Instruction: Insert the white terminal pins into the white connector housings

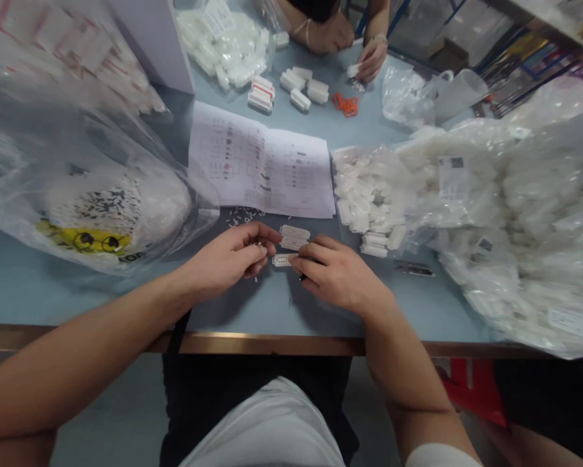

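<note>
Right now, I'm looking down over the person's forearms at a pale blue workbench with a bronze-coloured front edge (272, 344). The left hand (227, 259) has its thumb and fingertips pressed together, pinching something small, though it's too tiny for me to make out. The right hand (342, 275) has its fingers curled close together, and a dark tip (302, 277) pokes out beneath them; from here I can't tell whether they grip it. Between the hands lie three white plastic strips (291, 245), perforated with rows of small holes: two sit side by side, and the third touches the right hand's fingers. Small white pins (242, 216) are scattered just beyond the left hand, beside printed paper sheets (262, 159).

To the right, a clear plastic bag (505, 207) is heaped with white parts, and more spill in a pile (369, 194) towards the paper. A small metal tool (415, 269) lies just in front of the bag. To the left, a clear bag with a yellow label (87, 240) holds a whitish bulk. Farther off, another bag of white parts (223, 45) sits near white blocks (298, 87) and orange pieces (344, 104), while a co-worker's hand (371, 58) holds a small white piece across the bench.
</note>
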`<state>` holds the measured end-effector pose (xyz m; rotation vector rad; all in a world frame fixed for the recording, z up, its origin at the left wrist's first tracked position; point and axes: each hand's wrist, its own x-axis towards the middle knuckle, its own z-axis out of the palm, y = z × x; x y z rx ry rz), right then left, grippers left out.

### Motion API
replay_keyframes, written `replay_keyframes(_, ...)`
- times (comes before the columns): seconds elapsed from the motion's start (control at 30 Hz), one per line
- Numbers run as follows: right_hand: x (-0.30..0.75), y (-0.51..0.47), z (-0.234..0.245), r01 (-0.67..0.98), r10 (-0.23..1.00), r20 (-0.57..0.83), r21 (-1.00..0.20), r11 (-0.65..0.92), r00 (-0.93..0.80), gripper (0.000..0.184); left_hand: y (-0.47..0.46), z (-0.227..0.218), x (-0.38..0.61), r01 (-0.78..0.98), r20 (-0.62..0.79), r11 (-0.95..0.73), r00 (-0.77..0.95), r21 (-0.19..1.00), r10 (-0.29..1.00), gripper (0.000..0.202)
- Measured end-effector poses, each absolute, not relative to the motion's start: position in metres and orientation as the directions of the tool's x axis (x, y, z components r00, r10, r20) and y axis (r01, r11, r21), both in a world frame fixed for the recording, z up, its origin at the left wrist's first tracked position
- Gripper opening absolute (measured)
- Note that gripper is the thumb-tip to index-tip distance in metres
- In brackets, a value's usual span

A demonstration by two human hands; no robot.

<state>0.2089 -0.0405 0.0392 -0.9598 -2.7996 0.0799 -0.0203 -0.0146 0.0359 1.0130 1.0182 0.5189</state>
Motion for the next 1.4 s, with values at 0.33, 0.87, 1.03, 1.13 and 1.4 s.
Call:
replay_keyframes(0.33, 0.202, -0.041, 0.031, 0.688, 0.686, 0.473, -0.206, 0.696, -0.552, 0.021, -0.013, 0.035, -0.018, -0.041, -0.504, 0.582, 0.454, 0.812, 0.735, 0.011)
replay_keyframes(0.87, 0.179, -0.046, 0.02, 0.693, 0.691, 0.546, -0.251, 0.675, -0.475, 0.012, -0.023, 0.033, -0.01, 0.056, -0.463, 0.521, 0.546, 0.852, 0.698, 0.023)
replay_keyframes(1.03, 0.182, -0.045, 0.024, 0.674, 0.72, 0.519, -0.324, 0.664, -0.46, 0.011, -0.023, 0.034, -0.011, 0.05, -0.469, 0.539, 0.564, 0.841, 0.679, 0.023)
replay_keyframes(1.13, 0.193, -0.044, 0.032, 0.668, 0.728, 0.482, -0.331, 0.666, -0.487, 0.013, -0.02, 0.035, -0.012, 0.042, -0.481, 0.543, 0.524, 0.839, 0.703, 0.019)
replay_keyframes(1.4, 0.218, -0.039, 0.046, 0.692, 0.738, 0.186, -0.259, 0.673, -0.648, 0.015, -0.015, 0.035, -0.019, 0.124, -0.436, 0.43, 0.455, 0.894, 0.776, 0.02)
